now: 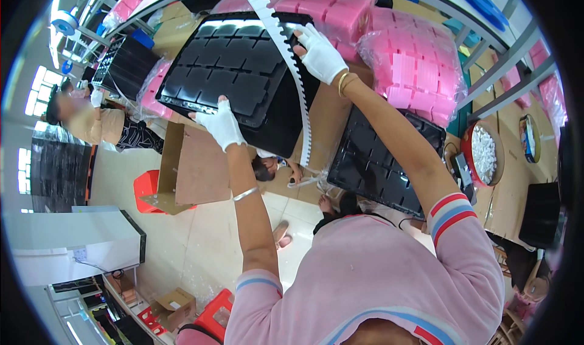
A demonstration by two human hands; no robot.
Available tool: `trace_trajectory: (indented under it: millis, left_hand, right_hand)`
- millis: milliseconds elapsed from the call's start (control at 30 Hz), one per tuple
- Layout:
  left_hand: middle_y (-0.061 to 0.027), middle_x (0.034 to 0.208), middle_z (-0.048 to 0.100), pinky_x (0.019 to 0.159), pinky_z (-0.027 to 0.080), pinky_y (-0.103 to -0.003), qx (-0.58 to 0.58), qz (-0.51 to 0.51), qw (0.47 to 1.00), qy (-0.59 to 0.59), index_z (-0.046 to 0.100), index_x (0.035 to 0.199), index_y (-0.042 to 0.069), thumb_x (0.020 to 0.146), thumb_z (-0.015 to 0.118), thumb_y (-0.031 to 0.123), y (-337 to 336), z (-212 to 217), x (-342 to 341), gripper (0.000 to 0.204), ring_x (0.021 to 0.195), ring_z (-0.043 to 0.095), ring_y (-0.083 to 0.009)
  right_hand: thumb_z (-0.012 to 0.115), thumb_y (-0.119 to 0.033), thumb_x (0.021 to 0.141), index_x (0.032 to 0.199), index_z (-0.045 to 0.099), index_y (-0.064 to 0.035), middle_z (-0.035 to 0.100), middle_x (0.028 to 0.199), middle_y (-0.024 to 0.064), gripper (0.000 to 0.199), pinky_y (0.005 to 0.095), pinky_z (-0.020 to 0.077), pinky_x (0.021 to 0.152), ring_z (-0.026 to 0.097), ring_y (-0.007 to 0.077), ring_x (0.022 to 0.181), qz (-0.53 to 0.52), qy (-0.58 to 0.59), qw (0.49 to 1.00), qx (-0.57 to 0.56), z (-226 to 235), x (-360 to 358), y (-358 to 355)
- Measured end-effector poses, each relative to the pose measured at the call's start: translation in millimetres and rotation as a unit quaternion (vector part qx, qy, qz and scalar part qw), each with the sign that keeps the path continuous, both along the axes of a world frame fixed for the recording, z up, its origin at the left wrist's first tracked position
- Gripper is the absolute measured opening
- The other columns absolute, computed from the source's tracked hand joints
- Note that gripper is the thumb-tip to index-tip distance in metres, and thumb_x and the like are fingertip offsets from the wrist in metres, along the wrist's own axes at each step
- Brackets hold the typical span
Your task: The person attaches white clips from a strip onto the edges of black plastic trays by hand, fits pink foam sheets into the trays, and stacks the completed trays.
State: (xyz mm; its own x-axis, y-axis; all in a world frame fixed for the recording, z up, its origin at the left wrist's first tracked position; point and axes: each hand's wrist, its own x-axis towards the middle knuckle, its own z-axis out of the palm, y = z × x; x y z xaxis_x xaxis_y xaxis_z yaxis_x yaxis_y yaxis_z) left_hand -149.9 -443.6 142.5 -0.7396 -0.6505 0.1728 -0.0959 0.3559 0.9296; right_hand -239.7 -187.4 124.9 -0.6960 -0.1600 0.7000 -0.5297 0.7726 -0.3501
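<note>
A tall stack of black plastic trays [228, 65] with moulded compartments stands tilted in front of me. My left hand [224, 125], in a white glove with bare fingertips, grips its near edge, the thumb on top. At the far right side of the stack, my right hand [321, 54], gloved the same way, holds the edge with thumb and fingertips bent over it. A long white toothed strip [292, 62] runs down across the stack's right side, close to my right fingertips. How far the fingers reach beneath the trays is hidden.
Bagged pink trays [420, 71] lie beyond my right arm. Another black tray [389, 156] is under that arm. A round container of white pieces [483, 153] stands at the right. An open cardboard box [204, 169] is below the stack; a person [264, 167] shows beside it, another person [91, 123] left.
</note>
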Motion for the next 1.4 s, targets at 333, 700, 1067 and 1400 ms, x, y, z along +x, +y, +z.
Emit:
trace_trajectory:
  millis: [333,700,1067,1400]
  left_hand:
    - [-0.0235,0.155,0.028,0.113,0.031,-0.037,0.139,-0.054,0.984,0.099,0.014,0.154,-0.002,0.099,0.055,0.031,9,-24,45,0.077,0.137,0.04,-0.0316]
    - [-0.0111,0.087,0.066,0.075,0.051,-0.035,0.0,-0.196,0.98,-0.039,0.062,0.1,0.0,0.082,0.064,-0.001,32,-241,154,0.018,0.078,0.063,-0.0251]
    - [-0.0086,0.083,0.069,0.066,0.051,-0.027,0.01,-0.387,0.905,-0.174,0.067,0.096,-0.005,0.08,0.065,0.002,72,-198,167,0.017,0.073,0.064,-0.0122]
    - [-0.0101,0.085,0.068,0.052,0.046,-0.022,0.341,-0.331,0.848,-0.234,0.063,0.114,-0.002,0.091,0.061,0.003,85,-216,166,0.023,0.061,0.061,-0.0139]
  right_hand:
    - [0.057,-0.013,0.093,0.14,0.046,-0.0012,0.044,0.147,0.0186,0.049,0.0387,0.0374,0.11,0.043,0.0379,0.135,0.04,-0.038,0.989,-0.139,-31,46,-5]
    - [0.061,-0.03,0.09,0.111,0.069,-0.0017,0.07,0.099,0.0208,0.036,0.0388,0.0518,0.084,0.068,0.0367,0.093,0.05,-0.438,0.877,-0.193,-122,157,-42]
    - [0.061,-0.032,0.089,0.111,0.069,-0.0016,0.07,0.099,0.0212,0.039,0.0384,0.0522,0.083,0.068,0.0363,0.092,0.081,-0.483,0.849,-0.198,-100,189,-7]
    - [0.058,-0.022,0.096,0.12,0.063,0.0004,0.069,0.112,0.0133,0.033,0.0294,0.0478,0.094,0.064,0.0183,0.104,0.092,-0.417,0.864,-0.266,-131,212,21]
